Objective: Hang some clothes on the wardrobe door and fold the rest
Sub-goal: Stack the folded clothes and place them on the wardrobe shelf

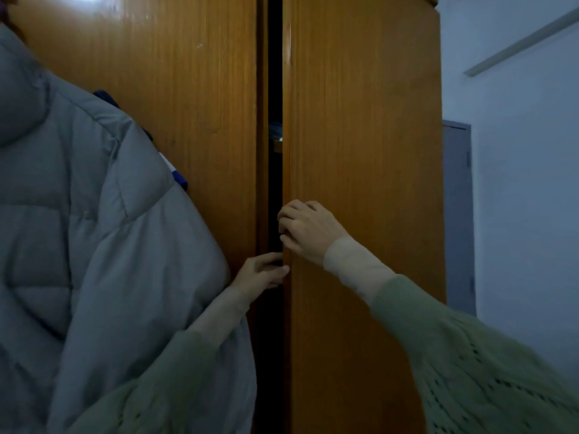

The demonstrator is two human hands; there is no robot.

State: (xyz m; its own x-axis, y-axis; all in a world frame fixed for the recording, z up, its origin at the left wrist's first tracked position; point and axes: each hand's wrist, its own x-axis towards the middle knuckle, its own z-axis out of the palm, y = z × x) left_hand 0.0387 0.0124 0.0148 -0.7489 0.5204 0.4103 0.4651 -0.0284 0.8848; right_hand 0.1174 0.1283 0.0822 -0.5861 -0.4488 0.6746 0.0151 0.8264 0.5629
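Observation:
A grey puffer jacket (81,233) hangs on the left wardrobe door (188,98), with a dark blue garment (180,178) peeking out behind its shoulder. The right wardrobe door (360,120) stands slightly ajar, leaving a narrow dark gap (275,89). My right hand (308,231) grips the inner edge of the right door, fingers curled round it. Just below, my left hand (261,272) reaches into the gap, its thumb pressed on the same door edge and its fingers tucked behind it.
A pale wall (517,151) with a grey panel (457,214) lies to the right of the wardrobe. Some items show dimly inside the gap at mid height. Both my arms wear green knit sleeves.

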